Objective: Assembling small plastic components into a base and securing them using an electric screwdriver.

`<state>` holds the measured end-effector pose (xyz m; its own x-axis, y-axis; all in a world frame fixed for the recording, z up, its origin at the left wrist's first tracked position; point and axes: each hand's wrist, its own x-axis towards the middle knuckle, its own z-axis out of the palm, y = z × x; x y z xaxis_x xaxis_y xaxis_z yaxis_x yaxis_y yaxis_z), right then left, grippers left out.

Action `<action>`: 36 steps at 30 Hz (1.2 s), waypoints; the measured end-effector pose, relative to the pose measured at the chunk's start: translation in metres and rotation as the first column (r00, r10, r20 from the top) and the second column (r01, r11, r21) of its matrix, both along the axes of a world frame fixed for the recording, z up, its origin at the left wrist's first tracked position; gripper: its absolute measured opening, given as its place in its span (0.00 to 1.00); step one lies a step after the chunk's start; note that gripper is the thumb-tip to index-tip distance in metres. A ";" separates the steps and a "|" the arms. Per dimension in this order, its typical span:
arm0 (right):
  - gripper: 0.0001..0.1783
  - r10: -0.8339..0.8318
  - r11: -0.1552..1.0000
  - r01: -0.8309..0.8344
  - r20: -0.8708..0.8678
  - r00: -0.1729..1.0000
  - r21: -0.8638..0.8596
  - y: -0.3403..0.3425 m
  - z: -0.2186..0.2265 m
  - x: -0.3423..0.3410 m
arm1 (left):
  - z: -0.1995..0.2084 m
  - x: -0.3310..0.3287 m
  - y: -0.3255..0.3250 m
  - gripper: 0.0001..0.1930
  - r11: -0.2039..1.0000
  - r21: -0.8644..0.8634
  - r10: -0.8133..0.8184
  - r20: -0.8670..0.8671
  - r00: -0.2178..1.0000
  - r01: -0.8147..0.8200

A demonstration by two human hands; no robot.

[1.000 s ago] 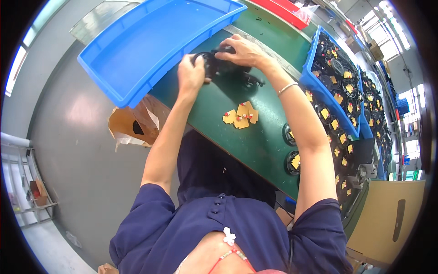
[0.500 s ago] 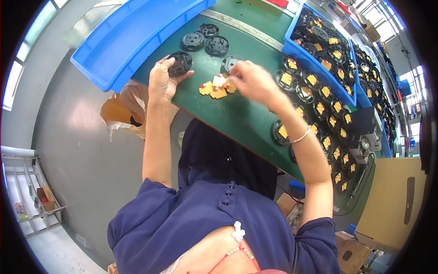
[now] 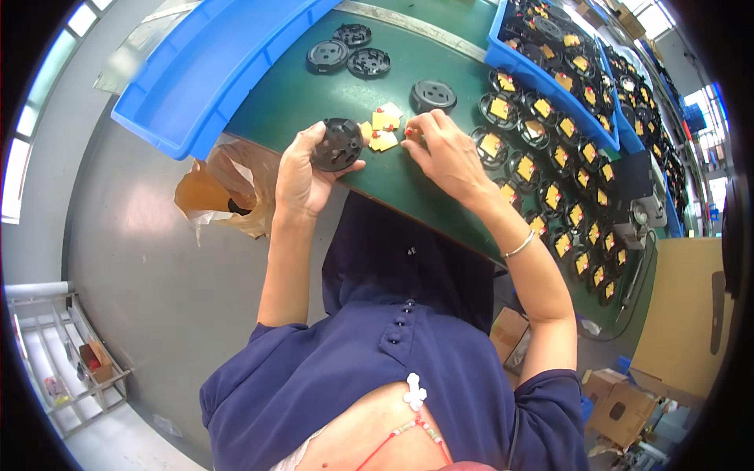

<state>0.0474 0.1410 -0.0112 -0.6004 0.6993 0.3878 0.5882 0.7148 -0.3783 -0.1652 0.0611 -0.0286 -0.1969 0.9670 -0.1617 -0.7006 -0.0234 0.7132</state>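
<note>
The black disc, raised over the near edge of the green table, looked light, stiff and perhaps slippery, best taken by its rim, where the left hand had thumb and fingers clamped. The right hand had thumb and forefinger pinched on a small yellow card, probably thin and bendable, best held by its edges, beside the yellow pile.

Floor: plain grey, pale glare patch at left. Wall: grey, far left. Windows: bright, dark-framed, left; further bright panes, far right. Counter: green top, set diagonally. Rack: pale metal, near left. Panel: tan, dark-slotted, right. Cardboard boxes: brown, near right.
</note>
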 end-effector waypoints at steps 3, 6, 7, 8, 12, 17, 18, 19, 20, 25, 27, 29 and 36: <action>0.13 -0.051 0.997 0.050 0.019 0.998 0.054 -0.009 0.002 0.003 | 0.002 0.002 0.001 0.19 0.999 -0.029 -0.033 0.024 0.999 0.034; 0.12 -0.138 0.988 0.138 -0.011 0.990 0.071 -0.027 0.009 0.003 | 0.003 0.002 -0.006 0.19 0.999 0.016 -0.038 0.011 0.999 0.038; 0.11 -0.152 0.986 0.151 0.010 0.988 0.071 -0.032 0.006 0.008 | 0.004 0.003 -0.010 0.19 0.996 0.033 -0.089 0.027 0.996 0.088; 0.11 -0.160 0.986 0.160 0.008 0.987 0.053 -0.036 0.001 0.013 | 0.004 0.004 -0.012 0.19 0.990 0.050 -0.137 0.043 0.990 0.135; 0.13 -0.152 0.985 0.147 0.049 0.987 0.093 -0.051 -0.009 0.019 | 0.009 0.017 -0.036 0.20 0.982 0.023 -0.186 0.038 0.982 0.185; 0.12 -0.191 0.956 0.180 0.028 0.981 0.231 -0.056 -0.022 0.020 | 0.012 0.042 -0.052 0.20 0.994 0.000 -0.106 -0.012 0.994 0.106; 0.12 -0.157 0.949 0.142 0.030 0.987 0.282 -0.057 -0.026 0.024 | 0.011 0.047 -0.053 0.20 0.997 0.017 -0.073 -0.034 0.997 0.074; 0.13 -0.126 0.943 0.123 -0.011 0.992 0.308 -0.058 -0.029 0.027 | 0.012 0.053 -0.054 0.20 0.998 0.017 -0.052 -0.043 0.998 0.053; 0.13 -0.105 0.946 0.106 -0.021 0.994 0.307 -0.059 -0.030 0.030 | 0.014 0.058 -0.055 0.20 0.999 0.008 -0.049 -0.034 0.998 0.049; 0.10 -0.117 0.955 0.136 -0.088 0.989 0.262 -0.067 -0.024 0.020 | 0.019 0.079 -0.059 0.20 0.997 -0.005 0.077 -0.054 0.996 -0.077; 0.07 -0.097 0.955 0.114 -0.075 0.992 0.274 -0.070 -0.027 0.018 | 0.022 0.085 -0.063 0.20 0.994 -0.015 0.108 -0.086 0.990 -0.109; 0.07 -0.034 0.958 0.057 -0.087 0.996 0.280 -0.070 -0.031 0.025 | 0.027 0.093 -0.062 0.19 0.988 -0.019 0.147 -0.146 0.978 -0.152; 0.12 -0.270 0.883 0.283 -0.088 0.959 0.375 -0.073 -0.020 0.041 | 0.023 0.100 -0.076 0.19 0.977 -0.053 0.191 -0.230 0.954 -0.208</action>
<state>0.0882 0.0680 -0.0310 -0.3868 0.6305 0.6730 0.7751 0.6176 -0.1331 -0.0655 -0.0144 -0.0052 -0.4241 0.8909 -0.1626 -0.5104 -0.0867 0.8556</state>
